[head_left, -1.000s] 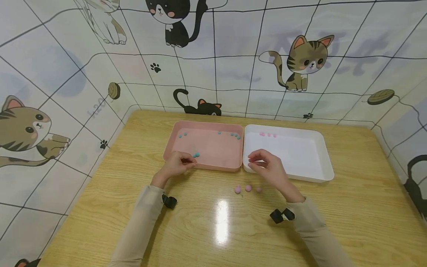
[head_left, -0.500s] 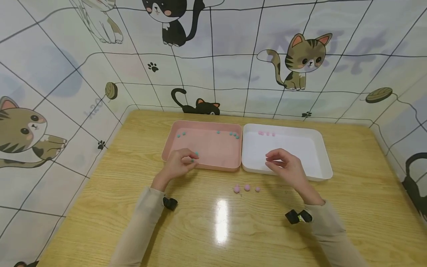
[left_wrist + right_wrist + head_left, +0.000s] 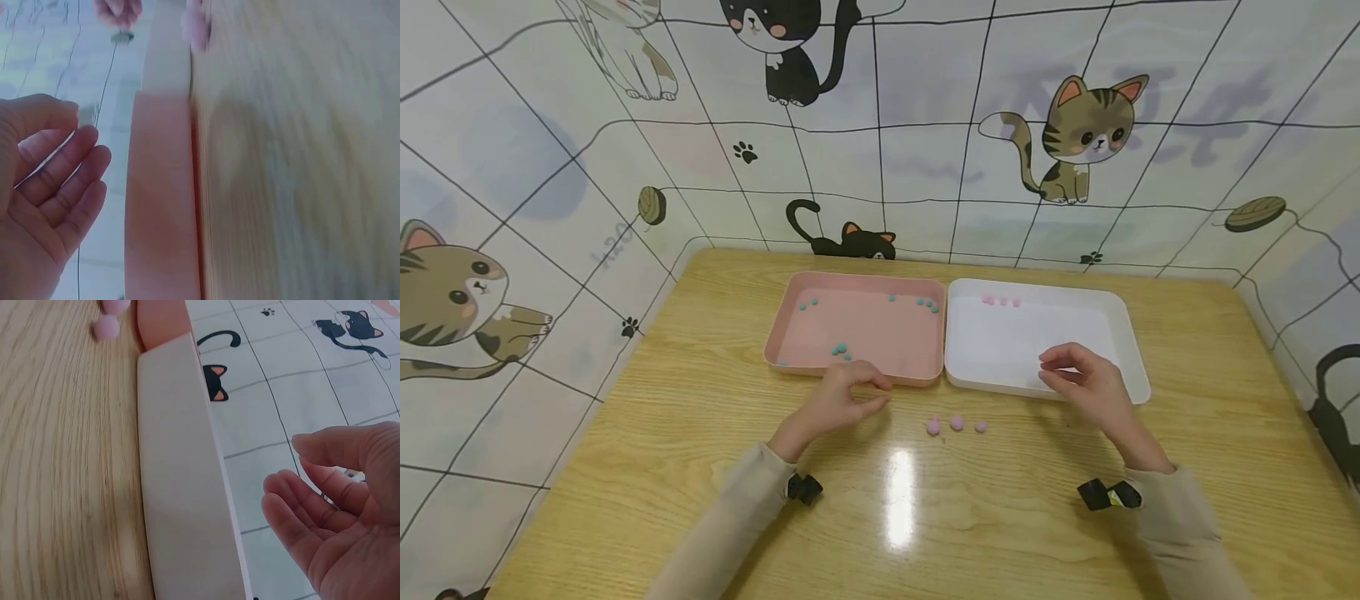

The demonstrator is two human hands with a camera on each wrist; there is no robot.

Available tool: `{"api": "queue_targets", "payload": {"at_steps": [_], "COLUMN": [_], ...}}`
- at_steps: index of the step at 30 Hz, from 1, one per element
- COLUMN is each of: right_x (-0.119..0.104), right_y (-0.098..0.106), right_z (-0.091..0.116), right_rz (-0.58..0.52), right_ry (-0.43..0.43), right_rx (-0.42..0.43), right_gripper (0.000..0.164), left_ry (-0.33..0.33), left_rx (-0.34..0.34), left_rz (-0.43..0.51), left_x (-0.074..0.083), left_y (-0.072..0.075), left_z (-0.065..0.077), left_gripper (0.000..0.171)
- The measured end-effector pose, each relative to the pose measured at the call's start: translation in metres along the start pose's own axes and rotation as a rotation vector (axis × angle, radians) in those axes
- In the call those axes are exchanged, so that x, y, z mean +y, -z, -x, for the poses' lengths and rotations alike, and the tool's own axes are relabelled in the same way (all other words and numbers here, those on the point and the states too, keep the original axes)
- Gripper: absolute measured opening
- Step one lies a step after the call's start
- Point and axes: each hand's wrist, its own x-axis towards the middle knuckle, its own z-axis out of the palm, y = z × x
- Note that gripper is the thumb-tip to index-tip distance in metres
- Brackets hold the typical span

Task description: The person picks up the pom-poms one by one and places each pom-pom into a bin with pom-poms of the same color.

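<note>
Hands well apart. Left hand (image 3: 842,407) is over the near rim of the pink tray (image 3: 883,325), twd its right corner; thumb off the fingertips, nothing I can see btwn them, tho that wrist view's blurry. Right hand (image 3: 1101,396): similar pose over the near rim of the white tray (image 3: 1067,325), right half, looks empty too.

Teal balls (image 3: 841,347) I can see are in the pink tray: clump nr the near edge, one by the near-left corner, rest along the far edge. Pink bits (image 3: 1003,302) sit along the white tray's far edge, left half. Three mauve balls (image 3: 957,422) loose on the worktop (image 3: 992,517), in front of where the trays meet.

Risks IMO:
1) mauve balls prob roll if a sleeve (image 3: 722,533) brushes them, b/c nothing fences them in.
2) clump's tight, so a pinch could grab two or flick one out.
3) black wrist units (image 3: 805,489) could snag a rim & shove a tray.
</note>
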Motion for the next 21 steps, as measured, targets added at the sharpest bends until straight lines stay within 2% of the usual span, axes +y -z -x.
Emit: {"api": "queue_targets", "payload": {"at_steps": [7,16,21], "right_x": [0.013,0.03,0.039], "right_y": [0.016,0.034,0.039], "right_z": [0.007,0.014,0.015], "right_rz": [0.044,0.098,0.124], "right_ry": [0.02,0.02,0.013], "right_rx": [-0.009,-0.067,-0.109], "right_gripper": [0.018,0.018,0.018], "left_ry": [0.055,0.137,0.188], "left_rx": [-0.078,-0.093,-0.136], "left_rz": [0.02,0.075,0.118], "left_x": [0.015,0.026,0.03], "left_y": [-0.021,-0.039,-0.049], "left_z": [-0.006,-0.008,-0.01], "left_gripper": [0.019,0.031,0.033]}}
